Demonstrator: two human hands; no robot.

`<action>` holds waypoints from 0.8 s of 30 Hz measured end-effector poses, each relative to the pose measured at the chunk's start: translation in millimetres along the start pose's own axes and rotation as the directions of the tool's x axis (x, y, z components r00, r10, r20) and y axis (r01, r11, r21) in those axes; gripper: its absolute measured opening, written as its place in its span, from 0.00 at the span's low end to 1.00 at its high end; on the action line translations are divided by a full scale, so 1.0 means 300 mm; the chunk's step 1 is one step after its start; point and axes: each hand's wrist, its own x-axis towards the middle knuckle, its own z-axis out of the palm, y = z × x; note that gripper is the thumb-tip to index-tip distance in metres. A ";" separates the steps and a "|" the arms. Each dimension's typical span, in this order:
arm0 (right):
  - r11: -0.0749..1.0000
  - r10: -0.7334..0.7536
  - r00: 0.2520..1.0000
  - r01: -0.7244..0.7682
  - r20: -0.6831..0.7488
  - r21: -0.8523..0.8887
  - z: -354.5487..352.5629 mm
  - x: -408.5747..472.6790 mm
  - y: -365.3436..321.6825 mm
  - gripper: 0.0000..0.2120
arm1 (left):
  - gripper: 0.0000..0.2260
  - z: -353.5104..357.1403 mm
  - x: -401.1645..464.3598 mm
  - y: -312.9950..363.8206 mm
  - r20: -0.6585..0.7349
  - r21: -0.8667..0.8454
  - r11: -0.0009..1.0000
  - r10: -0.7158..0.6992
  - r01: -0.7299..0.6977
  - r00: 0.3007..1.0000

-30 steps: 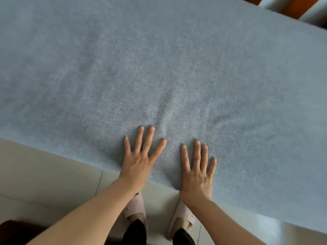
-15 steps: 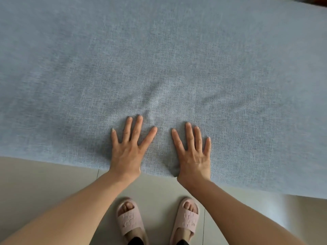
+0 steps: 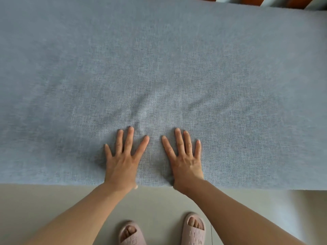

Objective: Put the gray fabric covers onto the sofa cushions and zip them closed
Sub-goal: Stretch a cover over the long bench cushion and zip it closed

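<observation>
The gray fabric cover (image 3: 159, 68) lay stretched over a sofa cushion that filled nearly the whole view, its near edge running straight across just above the pale tiled floor (image 3: 53, 200). Both hands rested flat on it close to that near edge, side by side and a little apart. The left hand (image 3: 123, 156) had its fingers straight and fanned out, palm down on the weave; the right hand (image 3: 184, 156) lay the same way, fingers spread and pressing, neither grip pinching or curling round anything. Just beyond the fingertips a few shallow creases (image 3: 141, 106) ran away from the hands, while the rest of the fabric looked fairly smooth and taut. From this it seemed that the cover was already pulled on over this cushion, at least across the top face, and that the work in hand was flattening out the last slack. No zipper showed anywhere in the view, so whether it was closed could not be told; it might sit on a hidden side. Any other cushions and covers were out of sight too. At the far edge strips of orange-brown wood (image 3: 247, 0) peeked out, and pink slippers (image 3: 192, 228) stood on the floor below.
</observation>
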 end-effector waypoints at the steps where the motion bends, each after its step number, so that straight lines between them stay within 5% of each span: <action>1: 0.999 -0.038 0.999 0.038 0.016 0.027 -0.013 -0.005 0.014 0.62 | 0.61 -0.027 0.003 -0.002 0.034 -0.032 0.999 0.034 -0.032 0.999; 4: 0.968 -0.100 0.994 0.106 -0.036 0.228 -0.073 -0.019 0.069 0.53 | 0.45 -0.120 0.042 0.008 0.022 -0.219 0.968 0.131 -0.123 0.991; 8: 0.905 0.083 0.992 -0.034 -0.098 0.425 -0.141 -0.047 0.172 0.40 | 0.31 -0.225 0.142 0.091 0.062 -0.341 0.935 0.126 -0.098 0.990; 20: 0.855 0.351 0.932 -0.278 -0.093 0.438 -0.159 0.010 0.778 0.37 | 0.32 -0.379 0.423 0.549 0.062 -0.238 0.960 0.163 -0.144 0.985; 24: 0.708 0.590 0.808 -0.519 0.004 0.478 -0.063 -0.092 1.055 0.38 | 0.35 -0.429 0.499 0.818 0.052 -0.164 0.949 0.283 -0.271 0.958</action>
